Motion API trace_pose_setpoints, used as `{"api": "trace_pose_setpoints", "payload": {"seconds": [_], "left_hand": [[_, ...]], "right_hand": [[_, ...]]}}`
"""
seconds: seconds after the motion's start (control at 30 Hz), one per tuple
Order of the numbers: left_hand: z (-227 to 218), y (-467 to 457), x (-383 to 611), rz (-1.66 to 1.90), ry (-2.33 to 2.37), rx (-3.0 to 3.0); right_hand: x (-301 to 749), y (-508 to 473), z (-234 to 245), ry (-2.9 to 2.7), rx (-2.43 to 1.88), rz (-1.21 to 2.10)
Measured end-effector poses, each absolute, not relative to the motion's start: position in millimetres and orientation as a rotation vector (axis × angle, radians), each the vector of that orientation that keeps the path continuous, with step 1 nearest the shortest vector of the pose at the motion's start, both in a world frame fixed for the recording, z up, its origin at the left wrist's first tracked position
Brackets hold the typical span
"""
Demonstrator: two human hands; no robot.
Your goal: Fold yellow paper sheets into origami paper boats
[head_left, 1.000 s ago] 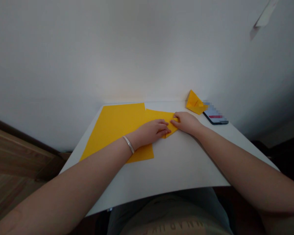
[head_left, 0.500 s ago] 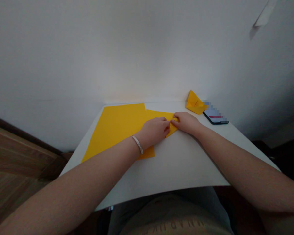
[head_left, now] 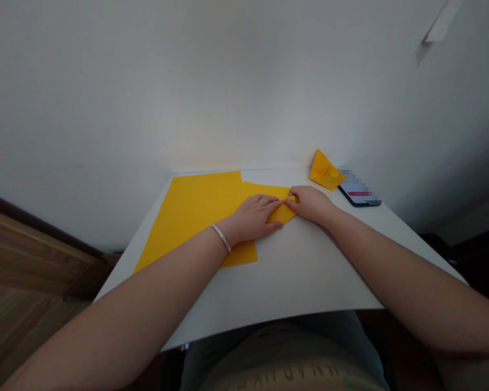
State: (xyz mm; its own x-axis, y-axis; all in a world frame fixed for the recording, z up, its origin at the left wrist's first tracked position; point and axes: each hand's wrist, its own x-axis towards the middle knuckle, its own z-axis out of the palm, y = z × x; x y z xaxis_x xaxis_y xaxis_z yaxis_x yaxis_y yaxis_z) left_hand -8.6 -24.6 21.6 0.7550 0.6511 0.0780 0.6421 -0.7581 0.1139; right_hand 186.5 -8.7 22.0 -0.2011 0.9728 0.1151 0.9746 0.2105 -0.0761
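A piece of folded yellow paper (head_left: 286,214) lies on the white table, with its far edge running behind my hands. My left hand (head_left: 256,218), a silver bangle at its wrist, rests on the paper with fingers stretched out and thumb held apart. At the right end of the fold, my right hand (head_left: 313,203) pinches the paper between thumb and fingers. A larger yellow sheet (head_left: 191,209) lies flat to the left, partly under my left hand and forearm. How the paper is folded beneath my left palm is hidden.
Near the wall stands a folded yellow paper shape (head_left: 325,172), touching or overlapping a phone (head_left: 361,194) at the table's right side. The white table (head_left: 305,277) meets the wall at the back. Wooden furniture (head_left: 28,260) is at the left.
My left hand has gone from curled fingers to stretched ones, with the thumb now apart and nearer to me. My right hand keeps its pinch in the same place.
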Motion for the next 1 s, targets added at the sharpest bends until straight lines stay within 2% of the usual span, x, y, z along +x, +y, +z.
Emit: {"api": "trace_pose_setpoints", "payload": {"seconds": [0.27, 0.6, 1.0], "left_hand": [[30, -19, -14, -0.110, 1.035, 2.770], [12, -29, -6, 0.225, 1.121, 2.943], [14, -27, -9, 0.300, 1.146, 2.829]], "right_hand": [[185, -10, 23, -2.345, -1.904, -0.034], [184, -10, 24, -2.349, -1.902, -0.030], [184, -10, 24, -2.357, -1.903, -0.046]]}}
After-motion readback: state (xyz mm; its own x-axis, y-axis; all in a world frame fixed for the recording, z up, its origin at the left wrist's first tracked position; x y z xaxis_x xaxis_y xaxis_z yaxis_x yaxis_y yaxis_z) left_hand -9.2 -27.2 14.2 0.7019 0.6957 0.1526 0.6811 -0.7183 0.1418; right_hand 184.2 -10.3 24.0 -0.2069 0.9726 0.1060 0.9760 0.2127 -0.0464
